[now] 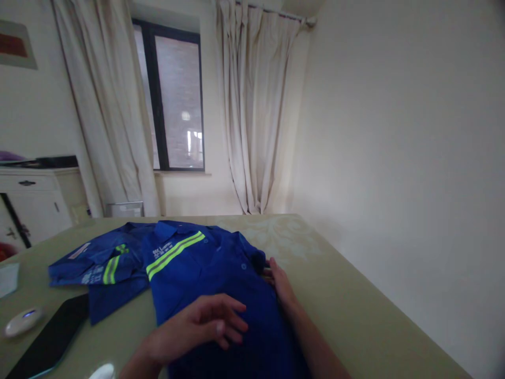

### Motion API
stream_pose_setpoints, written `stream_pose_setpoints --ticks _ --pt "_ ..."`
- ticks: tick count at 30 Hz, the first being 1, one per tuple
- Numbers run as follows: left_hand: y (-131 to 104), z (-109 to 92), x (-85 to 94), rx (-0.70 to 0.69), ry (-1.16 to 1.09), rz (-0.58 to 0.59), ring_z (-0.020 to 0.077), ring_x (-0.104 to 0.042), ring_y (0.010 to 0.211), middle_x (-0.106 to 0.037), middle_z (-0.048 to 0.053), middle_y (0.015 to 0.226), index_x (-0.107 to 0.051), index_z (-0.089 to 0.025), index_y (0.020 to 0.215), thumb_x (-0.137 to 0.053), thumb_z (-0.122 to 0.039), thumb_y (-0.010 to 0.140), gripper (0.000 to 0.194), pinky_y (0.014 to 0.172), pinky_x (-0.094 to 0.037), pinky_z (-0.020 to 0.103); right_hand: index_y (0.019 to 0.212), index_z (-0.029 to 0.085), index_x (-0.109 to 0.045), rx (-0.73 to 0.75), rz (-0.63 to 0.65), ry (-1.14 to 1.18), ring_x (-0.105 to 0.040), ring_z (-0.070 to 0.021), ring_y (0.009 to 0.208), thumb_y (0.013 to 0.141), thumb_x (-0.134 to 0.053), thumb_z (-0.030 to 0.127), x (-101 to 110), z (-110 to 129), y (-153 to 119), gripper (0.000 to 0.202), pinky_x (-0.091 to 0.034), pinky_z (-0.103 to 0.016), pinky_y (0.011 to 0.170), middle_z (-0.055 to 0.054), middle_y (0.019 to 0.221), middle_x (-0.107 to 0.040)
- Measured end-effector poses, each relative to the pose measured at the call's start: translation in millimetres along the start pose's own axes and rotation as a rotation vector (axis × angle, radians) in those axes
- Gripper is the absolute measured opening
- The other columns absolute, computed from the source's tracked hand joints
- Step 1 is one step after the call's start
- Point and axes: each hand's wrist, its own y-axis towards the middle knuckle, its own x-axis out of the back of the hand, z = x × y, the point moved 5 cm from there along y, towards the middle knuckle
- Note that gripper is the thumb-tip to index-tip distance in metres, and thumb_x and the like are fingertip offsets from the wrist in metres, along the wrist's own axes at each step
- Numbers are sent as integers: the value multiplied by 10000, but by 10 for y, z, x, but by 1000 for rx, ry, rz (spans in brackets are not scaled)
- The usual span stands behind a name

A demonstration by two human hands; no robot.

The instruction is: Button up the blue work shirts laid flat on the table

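A blue work shirt [221, 268] with a yellow-green and silver reflective stripe lies on the table, its collar toward the far edge. One sleeve [98, 268], with its own reflective band, spreads out to the left. My left hand [209, 321] is over the lower front of the shirt, fingers loosely curled and apart, with nothing visible in them. At the shirt's right edge is my right hand [278, 279], its fingers stretched out against the cloth near the folded-in right side. Some of its fingertips are hidden by the fabric.
The table [339, 295] has a greenish cover and meets a white wall on the right. To the left lie a black phone-like slab [55, 337], a white oval device [24, 322] and a pale sheet [8, 279]. Another white rounded object [103, 371] is at the near edge.
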Motion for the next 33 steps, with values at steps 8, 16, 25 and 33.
stream_pose_setpoints --ticks 8,16,25,33 --pt "-194 399 1082 290 1179 -1168 377 -552 1225 -603 200 1344 -589 -132 1309 -456 -471 933 524 969 -461 548 1252 181 -663 123 7 -170 -698 -223 844 689 -654 260 -153 64 -99 569 -548 -323 756 -60 927 -752" --pt "-310 737 1302 511 1448 -1160 347 -548 1263 -599 230 1374 -579 -84 1347 -349 -334 1001 484 1016 -427 471 958 188 -757 170 -706 165 -666 -239 816 684 -648 452 1088 295 -128 396 -527 -322 757 -10 757 -739" --pt "306 916 725 226 1179 -692 321 -431 1419 -571 118 1478 -534 -228 1440 -429 -410 952 531 1182 -273 557 644 224 -631 192 -554 45 -561 -208 668 674 -673 564 860 334 -104 344 -443 -301 628 1 624 -612" --pt "362 791 824 -226 556 -983 291 -598 1233 -687 106 1279 -671 -184 1228 -512 -248 725 531 1120 -440 473 633 218 -547 216 -69 -131 -477 -144 562 733 -663 504 -98 304 -169 324 -347 -257 542 48 568 -509"
